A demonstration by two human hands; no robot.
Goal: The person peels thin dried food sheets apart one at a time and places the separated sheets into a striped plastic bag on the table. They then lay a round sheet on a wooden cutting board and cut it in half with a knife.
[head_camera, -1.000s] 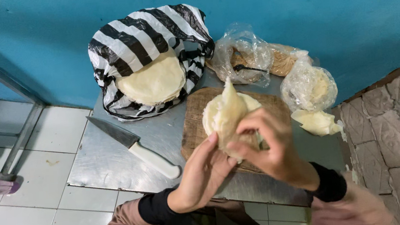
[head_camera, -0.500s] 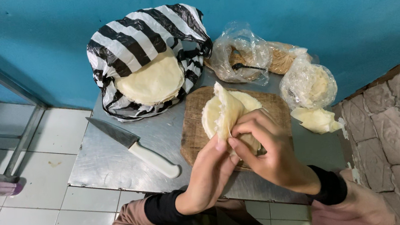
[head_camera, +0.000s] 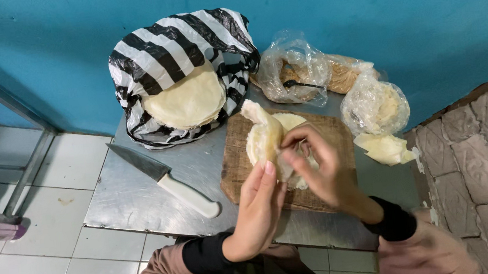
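Both hands work a pale, thin dough sheet (head_camera: 263, 138) held up over a wooden cutting board (head_camera: 240, 155). My left hand (head_camera: 258, 210) supports the sheet from below with its fingers against it. My right hand (head_camera: 318, 165) pinches the sheet's right side between thumb and fingers. More pale sheets (head_camera: 289, 121) lie on the board under the hands. Both wrists wear black cuffs.
A knife with a white handle (head_camera: 165, 180) lies on the small metal table (head_camera: 137, 201), left of the board. A striped black-and-white bag (head_camera: 153, 56) holds a stack of round flat sheets (head_camera: 187, 101). Clear plastic bags (head_camera: 372, 107) sit at the back right, by a stone wall (head_camera: 479, 162).
The hands have turned and folded the dough sheet a little, and my right fingers have shifted along its edge. Nothing else on the table has moved.
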